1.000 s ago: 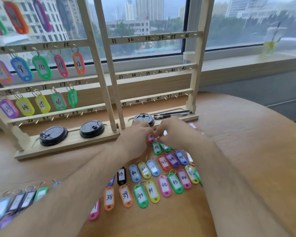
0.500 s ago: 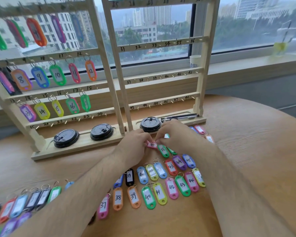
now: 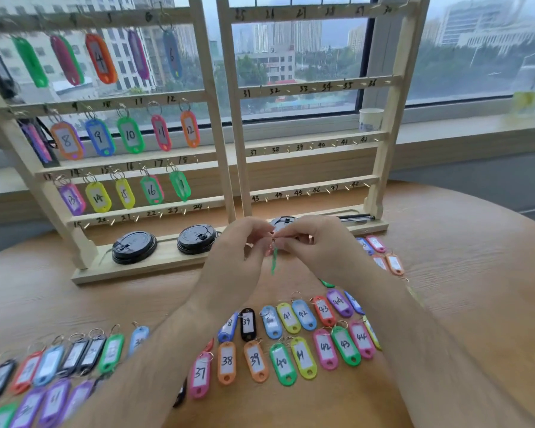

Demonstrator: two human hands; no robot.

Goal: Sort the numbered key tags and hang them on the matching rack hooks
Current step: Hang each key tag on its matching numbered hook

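Note:
My left hand (image 3: 241, 251) and my right hand (image 3: 315, 245) meet just above the table in front of the wooden rack (image 3: 229, 118). Between their fingertips they pinch a green key tag (image 3: 274, 261), which hangs edge-on so its number is hidden; a pink tag shows behind it. The rack's left half carries tags up to 17 (image 3: 179, 185). Hook 18 (image 3: 183, 160) and every hook on the right half are bare. Several numbered tags lie in rows on the table (image 3: 291, 344), among them 37 to 44.
Three black cup lids (image 3: 134, 246) sit on the rack's base, with a pen (image 3: 355, 217) at its right end. More tags lie at the lower left (image 3: 44, 372) and to the right of my hands (image 3: 383, 254). A paper cup (image 3: 370, 118) stands on the windowsill.
Both hands rose from the tags on the table, lifting the green tag with them. The camera tilted up, bringing the rack's top row into view.

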